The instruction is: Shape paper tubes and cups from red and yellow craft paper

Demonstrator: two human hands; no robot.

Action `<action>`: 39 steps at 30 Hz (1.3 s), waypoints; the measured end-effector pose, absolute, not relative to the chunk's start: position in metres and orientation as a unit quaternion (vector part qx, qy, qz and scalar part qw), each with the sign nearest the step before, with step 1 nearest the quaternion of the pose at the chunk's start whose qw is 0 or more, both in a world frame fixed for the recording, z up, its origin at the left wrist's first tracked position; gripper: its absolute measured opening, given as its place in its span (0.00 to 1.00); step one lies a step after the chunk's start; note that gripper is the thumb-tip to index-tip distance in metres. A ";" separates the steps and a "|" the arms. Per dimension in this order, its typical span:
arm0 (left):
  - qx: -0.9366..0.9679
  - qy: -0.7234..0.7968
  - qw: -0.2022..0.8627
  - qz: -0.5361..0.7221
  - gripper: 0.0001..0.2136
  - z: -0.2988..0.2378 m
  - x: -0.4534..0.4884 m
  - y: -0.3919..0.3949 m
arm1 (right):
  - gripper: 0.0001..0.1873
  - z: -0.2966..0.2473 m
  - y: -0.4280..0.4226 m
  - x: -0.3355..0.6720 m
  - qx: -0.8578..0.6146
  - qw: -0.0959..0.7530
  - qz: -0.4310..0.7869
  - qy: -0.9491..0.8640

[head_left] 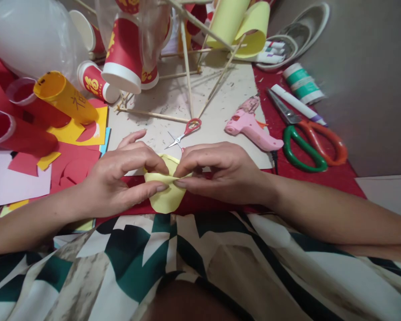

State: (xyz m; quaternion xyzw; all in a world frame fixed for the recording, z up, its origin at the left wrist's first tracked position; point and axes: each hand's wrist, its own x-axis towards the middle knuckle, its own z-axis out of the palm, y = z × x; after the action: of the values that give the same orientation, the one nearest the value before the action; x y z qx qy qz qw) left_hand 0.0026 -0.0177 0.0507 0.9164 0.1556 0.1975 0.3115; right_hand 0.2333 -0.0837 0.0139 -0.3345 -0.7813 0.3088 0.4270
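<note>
Thumbs and fingertips of the left hand (120, 171) and right hand (225, 171) are clamped on a piece of yellow paper (168, 201) at the near edge of a red table covering (217, 207). The paper's long axis runs twelve to six o'clock, its rounded end pointing to six, below the pinch; a fold crosses nine to three, between the thumbs. Small scissors (186, 132) lie toward one o'clock, a pink glue gun (254, 129) toward two.

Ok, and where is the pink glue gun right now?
In the head view, right of centre: the pink glue gun lies across the pale board's right edge, beyond the right hand, between the small scissors and the large scissors.
</note>
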 end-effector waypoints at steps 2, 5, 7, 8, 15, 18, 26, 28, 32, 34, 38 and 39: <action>0.917 0.162 0.306 0.200 0.04 0.052 0.003 -0.018 | 0.05 0.014 -0.084 0.233 -0.338 0.427 0.298 -0.784; 0.920 0.178 0.284 0.203 0.02 0.053 0.005 -0.019 | 0.06 0.013 -0.086 0.233 -0.339 0.430 0.282 -0.787; 0.922 0.184 0.272 0.205 0.03 0.054 0.005 -0.020 | 0.06 0.012 -0.087 0.233 -0.338 0.430 0.269 -0.793; 0.923 0.184 0.269 0.206 0.03 0.054 0.006 -0.020 | 0.06 0.012 -0.087 0.233 -0.337 0.429 0.263 -0.796; 0.915 0.179 0.298 0.205 0.03 0.051 0.006 -0.019 | 0.02 0.013 -0.088 0.234 -0.335 0.435 0.263 -0.793; 0.914 0.172 0.313 0.192 0.03 0.050 0.006 -0.018 | 0.03 0.013 -0.088 0.234 -0.325 0.425 0.271 -0.800; 0.886 0.161 0.396 0.181 0.04 0.047 0.010 -0.015 | 0.05 0.015 -0.086 0.234 -0.320 0.413 0.301 -0.798; 0.882 0.159 0.403 0.185 0.03 0.045 0.010 -0.013 | 0.05 0.015 -0.085 0.234 -0.323 0.406 0.310 -0.797; 0.868 0.169 0.429 0.187 0.06 0.046 0.006 -0.008 | 0.07 0.018 -0.081 0.237 -0.315 0.425 0.316 -0.788; 0.863 0.172 0.435 0.193 0.07 0.048 0.004 -0.006 | 0.08 0.019 -0.079 0.239 -0.313 0.433 0.315 -0.784; 0.875 0.176 0.404 0.198 0.06 0.050 0.003 -0.008 | 0.04 0.018 -0.079 0.240 -0.342 0.425 0.297 -0.784; 0.881 0.176 0.391 0.200 0.06 0.050 0.004 -0.010 | 0.03 0.017 -0.079 0.240 -0.347 0.425 0.287 -0.786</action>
State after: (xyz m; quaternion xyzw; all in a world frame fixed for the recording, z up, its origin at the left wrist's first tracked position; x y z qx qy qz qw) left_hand 0.0040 -0.0102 0.0504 0.8811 0.1763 0.1996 0.3907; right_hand 0.2396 -0.0792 0.0175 -0.3469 -0.7855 0.2866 0.4248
